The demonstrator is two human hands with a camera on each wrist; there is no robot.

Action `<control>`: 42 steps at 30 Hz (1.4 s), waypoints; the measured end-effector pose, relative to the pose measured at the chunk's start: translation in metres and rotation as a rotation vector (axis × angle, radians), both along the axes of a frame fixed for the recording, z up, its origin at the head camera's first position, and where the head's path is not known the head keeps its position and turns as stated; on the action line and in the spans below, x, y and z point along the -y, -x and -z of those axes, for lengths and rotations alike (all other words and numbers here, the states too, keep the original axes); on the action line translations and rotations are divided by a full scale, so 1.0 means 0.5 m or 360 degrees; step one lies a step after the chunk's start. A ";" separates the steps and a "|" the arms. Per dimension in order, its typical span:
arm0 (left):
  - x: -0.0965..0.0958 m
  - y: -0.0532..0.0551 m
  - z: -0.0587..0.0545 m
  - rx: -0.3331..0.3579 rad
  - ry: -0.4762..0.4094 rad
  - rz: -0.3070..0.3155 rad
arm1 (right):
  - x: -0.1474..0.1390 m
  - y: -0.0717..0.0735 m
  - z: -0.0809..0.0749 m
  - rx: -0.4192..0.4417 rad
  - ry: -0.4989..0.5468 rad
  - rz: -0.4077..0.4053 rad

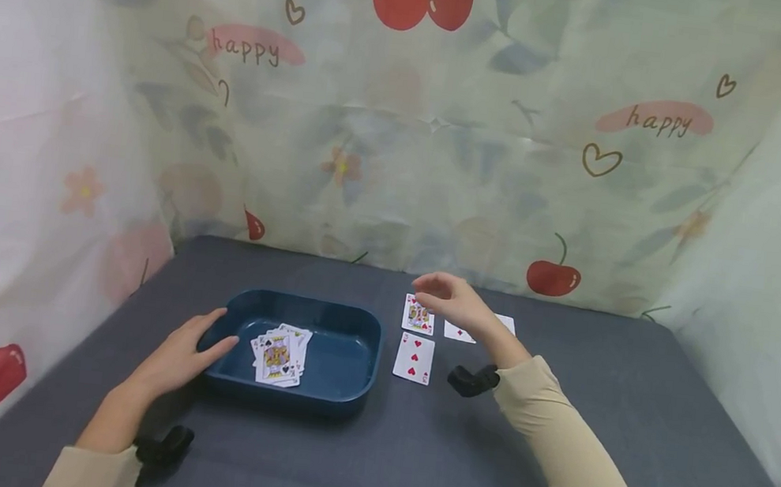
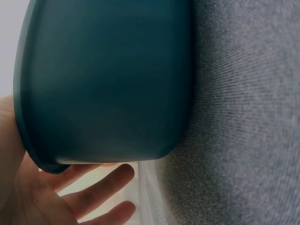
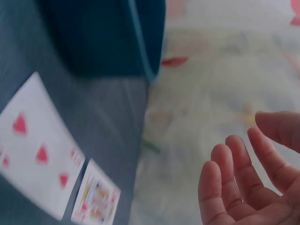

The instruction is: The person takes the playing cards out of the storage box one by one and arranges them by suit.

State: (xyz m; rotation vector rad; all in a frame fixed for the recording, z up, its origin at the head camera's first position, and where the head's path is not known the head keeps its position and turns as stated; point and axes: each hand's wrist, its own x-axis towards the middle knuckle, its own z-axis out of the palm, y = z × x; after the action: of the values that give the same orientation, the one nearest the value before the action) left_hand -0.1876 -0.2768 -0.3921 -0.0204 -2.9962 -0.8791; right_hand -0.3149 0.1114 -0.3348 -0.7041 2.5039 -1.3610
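My left hand (image 1: 174,356) holds a dark blue plastic tub (image 1: 281,395) at its left end. The thumb reaches over the rim, while the other fingers spread along the outer wall (image 2: 108,84). A loose pile of playing cards (image 1: 278,359) lies inside, with a king on top. My right hand (image 1: 456,302) hovers above cards to the right of the tub, holding nothing, its fingers (image 3: 241,164) slightly bent and apart from the thumb. Beneath and beside it lie a face card with hearts (image 1: 418,319) and a three of hearts (image 1: 414,359).
Two more cards, one with a red diamond (image 1: 460,333) and another (image 1: 508,322), are partly hidden behind the right forearm. A dark grey cloth (image 1: 396,466) covers the table. Cherry-printed curtains (image 1: 395,196) hang around its back and sides. Each wrist carries a black device (image 1: 472,380).
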 end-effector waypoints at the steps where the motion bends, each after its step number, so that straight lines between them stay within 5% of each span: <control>1: 0.000 0.000 0.000 -0.0001 0.0002 0.0000 | 0.009 -0.004 -0.003 -0.0016 0.0012 -0.0030; 15: -0.001 0.000 -0.003 0.0014 0.0004 0.0003 | 0.152 -0.019 -0.011 -0.0091 -0.0034 -0.0323; 30: 0.003 0.003 -0.003 0.0001 -0.0004 0.0018 | 0.293 0.002 0.015 0.0021 -0.0171 -0.0564; 42: 0.006 0.005 -0.001 0.0030 -0.0004 0.0016 | 0.359 0.003 0.050 0.0123 -0.0273 -0.0588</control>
State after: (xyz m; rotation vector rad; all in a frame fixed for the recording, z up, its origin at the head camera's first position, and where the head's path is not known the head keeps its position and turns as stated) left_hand -0.1901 -0.2797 -0.3915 -0.0273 -3.0147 -0.8892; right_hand -0.3164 -0.0683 -0.3600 -0.9932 2.2516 -1.0121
